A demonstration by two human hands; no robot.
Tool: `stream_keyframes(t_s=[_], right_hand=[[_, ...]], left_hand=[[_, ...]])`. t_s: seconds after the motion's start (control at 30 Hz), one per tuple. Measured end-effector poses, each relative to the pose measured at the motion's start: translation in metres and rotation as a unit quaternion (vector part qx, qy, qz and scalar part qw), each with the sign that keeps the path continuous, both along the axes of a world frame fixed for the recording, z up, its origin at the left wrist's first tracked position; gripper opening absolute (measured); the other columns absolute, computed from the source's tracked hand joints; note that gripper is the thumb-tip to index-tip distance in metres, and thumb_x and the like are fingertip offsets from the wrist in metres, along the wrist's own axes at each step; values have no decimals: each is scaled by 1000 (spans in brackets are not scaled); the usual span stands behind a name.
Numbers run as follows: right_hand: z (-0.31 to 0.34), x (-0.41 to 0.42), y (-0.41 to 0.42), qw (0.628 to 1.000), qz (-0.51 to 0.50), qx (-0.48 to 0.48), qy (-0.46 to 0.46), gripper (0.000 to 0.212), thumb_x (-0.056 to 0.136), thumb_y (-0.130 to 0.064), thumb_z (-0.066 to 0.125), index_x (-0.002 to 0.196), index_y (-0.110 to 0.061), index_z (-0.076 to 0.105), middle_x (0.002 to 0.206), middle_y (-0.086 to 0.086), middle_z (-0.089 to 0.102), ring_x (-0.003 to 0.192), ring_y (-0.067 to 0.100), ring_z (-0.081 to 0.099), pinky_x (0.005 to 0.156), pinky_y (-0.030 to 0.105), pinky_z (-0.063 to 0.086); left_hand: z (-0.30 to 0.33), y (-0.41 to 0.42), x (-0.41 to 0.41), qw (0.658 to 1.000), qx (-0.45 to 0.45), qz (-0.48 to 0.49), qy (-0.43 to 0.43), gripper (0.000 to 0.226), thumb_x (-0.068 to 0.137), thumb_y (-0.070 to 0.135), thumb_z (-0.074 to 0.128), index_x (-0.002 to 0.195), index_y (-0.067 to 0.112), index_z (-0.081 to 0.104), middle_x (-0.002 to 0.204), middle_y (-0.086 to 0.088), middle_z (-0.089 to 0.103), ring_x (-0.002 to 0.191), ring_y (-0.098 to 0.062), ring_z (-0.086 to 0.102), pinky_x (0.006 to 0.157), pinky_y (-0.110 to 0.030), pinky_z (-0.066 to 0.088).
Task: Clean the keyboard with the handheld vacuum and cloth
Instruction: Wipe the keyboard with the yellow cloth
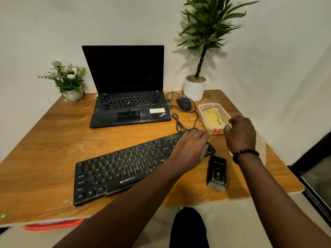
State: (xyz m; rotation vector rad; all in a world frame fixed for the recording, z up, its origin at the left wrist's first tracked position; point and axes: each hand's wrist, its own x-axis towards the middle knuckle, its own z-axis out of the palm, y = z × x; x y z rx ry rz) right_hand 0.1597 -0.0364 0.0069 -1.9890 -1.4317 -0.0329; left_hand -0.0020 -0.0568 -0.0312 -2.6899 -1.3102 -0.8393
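A dark trouser leg (188, 228) shows lowest, just off the near edge of the wooden tabletop (44, 158). Both bare forearms reach up and over that edge. The left hand (189, 149) lies palm down with straight, relaxed fingers on the right end of the black keyboard (114, 172), an open grip holding nothing. The keyboard sits at a slant, its left end nearer the edge, its keys dusted with pale specks. Just right of its right end the handheld vacuum (216, 172), a small black unit, lies on the tabletop with its brush end toward the near edge, touched by neither hand. The right hand (240, 133), a dark bead bracelet (245, 154) on its wrist, is at the near end of a pale plastic tray (211, 106), fingers curled at its rim; whether the grip actually closes on the tray I cannot tell. The yellow cloth (214, 116) lies folded inside that tray. Farther back stand an open laptop (125, 86) with a dark screen, a black mouse (183, 103) with its cable, a white pot with a tall green plant (195, 88), and a small pot of white flowers (66, 79) at the left.
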Motion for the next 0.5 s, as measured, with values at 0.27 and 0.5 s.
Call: stream_keyframes(t_s=[0.27, 0.5], right_hand=[[-4, 23, 108, 969, 50, -166, -176, 33, 92, -12, 53, 125, -13, 55, 122, 12, 59, 112, 30, 56, 86, 37, 49], [-17, 32, 154, 879, 137, -228, -396, 37, 96, -21, 47, 132, -18, 47, 133, 4, 51, 123, 27, 40, 92, 37, 45]], left_hand=[[8, 74, 35, 999, -44, 7, 16, 47, 100, 24, 54, 145, 12, 46, 147, -9, 49, 135, -27, 42, 112, -41, 30], [-7, 89, 35, 997, -41, -15, 70, 39, 101, 12, 47, 138, 8, 54, 149, -12, 48, 138, -29, 41, 114, -42, 23]])
